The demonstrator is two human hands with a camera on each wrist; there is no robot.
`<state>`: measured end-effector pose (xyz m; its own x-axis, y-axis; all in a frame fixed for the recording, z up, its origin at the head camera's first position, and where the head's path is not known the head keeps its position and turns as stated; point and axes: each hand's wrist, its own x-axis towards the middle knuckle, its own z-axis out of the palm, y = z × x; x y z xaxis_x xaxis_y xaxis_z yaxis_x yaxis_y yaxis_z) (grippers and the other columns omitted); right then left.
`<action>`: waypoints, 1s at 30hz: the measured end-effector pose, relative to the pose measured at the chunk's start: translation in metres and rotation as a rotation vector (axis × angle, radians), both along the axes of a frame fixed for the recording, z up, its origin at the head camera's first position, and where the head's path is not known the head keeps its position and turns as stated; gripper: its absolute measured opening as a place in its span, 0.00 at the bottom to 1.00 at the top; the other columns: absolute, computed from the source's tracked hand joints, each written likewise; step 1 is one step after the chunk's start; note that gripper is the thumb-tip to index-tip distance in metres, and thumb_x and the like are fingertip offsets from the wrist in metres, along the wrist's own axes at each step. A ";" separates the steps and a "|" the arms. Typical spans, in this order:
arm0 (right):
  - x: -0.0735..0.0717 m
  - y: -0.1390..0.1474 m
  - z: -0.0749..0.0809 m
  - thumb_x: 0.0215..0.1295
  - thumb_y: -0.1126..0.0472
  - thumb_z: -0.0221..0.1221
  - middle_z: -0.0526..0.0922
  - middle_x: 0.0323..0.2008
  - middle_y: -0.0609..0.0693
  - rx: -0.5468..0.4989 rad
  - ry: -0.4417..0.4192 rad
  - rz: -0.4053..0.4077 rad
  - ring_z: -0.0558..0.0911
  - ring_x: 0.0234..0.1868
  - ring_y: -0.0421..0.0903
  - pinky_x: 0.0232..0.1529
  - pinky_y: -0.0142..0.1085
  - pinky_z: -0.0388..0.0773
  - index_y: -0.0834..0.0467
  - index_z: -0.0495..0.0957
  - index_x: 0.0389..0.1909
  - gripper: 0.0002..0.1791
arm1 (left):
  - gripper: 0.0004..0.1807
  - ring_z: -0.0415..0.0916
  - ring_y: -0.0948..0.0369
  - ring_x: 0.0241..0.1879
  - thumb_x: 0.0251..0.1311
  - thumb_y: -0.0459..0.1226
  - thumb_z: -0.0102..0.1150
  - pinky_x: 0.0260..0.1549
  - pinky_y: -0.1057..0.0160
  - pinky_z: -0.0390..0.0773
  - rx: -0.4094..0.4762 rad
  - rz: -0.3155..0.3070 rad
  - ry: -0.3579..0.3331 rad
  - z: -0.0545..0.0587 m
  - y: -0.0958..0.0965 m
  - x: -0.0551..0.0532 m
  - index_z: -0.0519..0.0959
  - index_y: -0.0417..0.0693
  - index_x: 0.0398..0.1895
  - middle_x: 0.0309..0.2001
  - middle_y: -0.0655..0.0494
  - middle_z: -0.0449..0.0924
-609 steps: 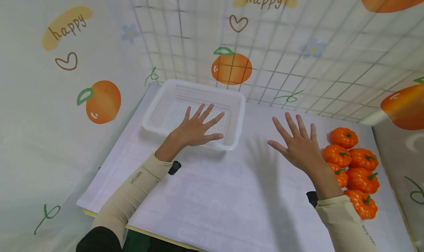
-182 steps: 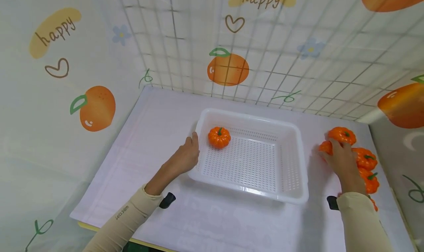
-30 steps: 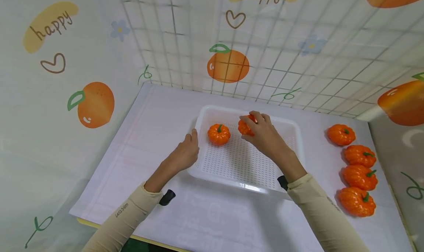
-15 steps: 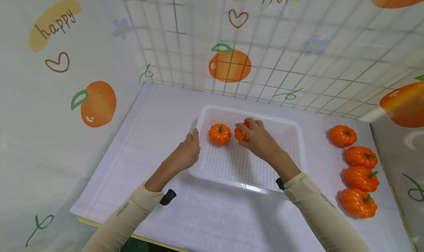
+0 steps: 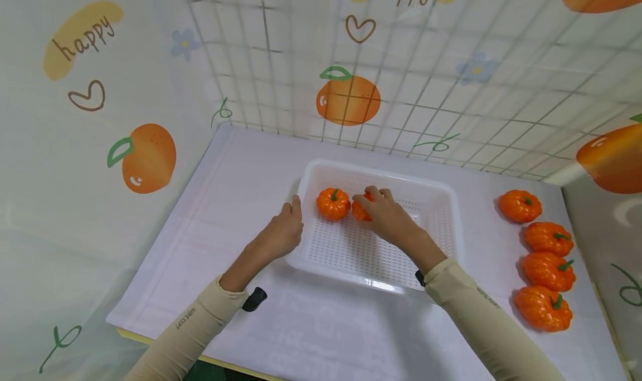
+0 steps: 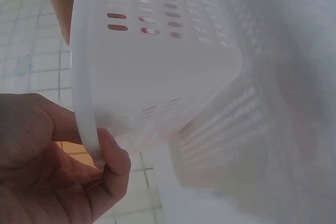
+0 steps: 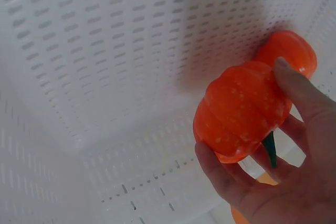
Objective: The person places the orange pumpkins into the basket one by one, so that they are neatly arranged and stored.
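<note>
A white perforated plastic basket (image 5: 371, 283) stands on the table. My left hand (image 5: 282, 231) pinches its left rim; in the left wrist view the fingers (image 6: 113, 156) curl round the rim (image 6: 84, 103). Inside the basket my right hand (image 5: 388, 216) grips a small orange pumpkin (image 5: 360, 209) with a green stem, its top mostly covered by the fingers in the head view. In the right wrist view thumb and fingers spread around this pumpkin (image 7: 241, 111). Just left of it, another orange pumpkin (image 5: 333, 204) sits on the basket floor near the left wall.
Several more orange pumpkins (image 5: 546, 272) lie in a column along the table's right side. A printed curtain (image 5: 401, 80) over a wire grid closes off the back. The table's white cover (image 5: 225, 175) extends left of the basket, its front edge at lower left.
Over the last second my right hand has moved the held pumpkin left and lower, beside the first one. Earlier the basket stood further left and all pumpkins lay at the right.
</note>
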<state>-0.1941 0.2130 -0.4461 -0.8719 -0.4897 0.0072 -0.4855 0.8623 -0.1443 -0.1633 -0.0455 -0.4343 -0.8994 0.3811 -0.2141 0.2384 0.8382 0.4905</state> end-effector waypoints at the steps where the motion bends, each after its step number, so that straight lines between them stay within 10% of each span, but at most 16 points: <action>1: 0.000 0.000 -0.001 0.48 0.61 0.69 0.66 0.54 0.62 0.004 -0.001 0.003 0.66 0.52 0.65 0.37 0.48 0.78 0.54 0.70 0.57 0.32 | 0.37 0.70 0.55 0.27 0.66 0.37 0.44 0.21 0.67 0.73 -0.002 0.000 0.000 0.000 0.000 0.000 0.38 0.33 0.70 0.54 0.37 0.61; 30: -0.006 -0.002 -0.020 0.49 0.60 0.68 0.66 0.52 0.63 0.064 0.017 0.018 0.67 0.49 0.65 0.29 0.47 0.79 0.55 0.69 0.56 0.32 | 0.37 0.70 0.56 0.26 0.66 0.37 0.45 0.19 0.68 0.73 -0.006 -0.007 0.023 0.000 0.000 0.001 0.39 0.33 0.69 0.51 0.38 0.63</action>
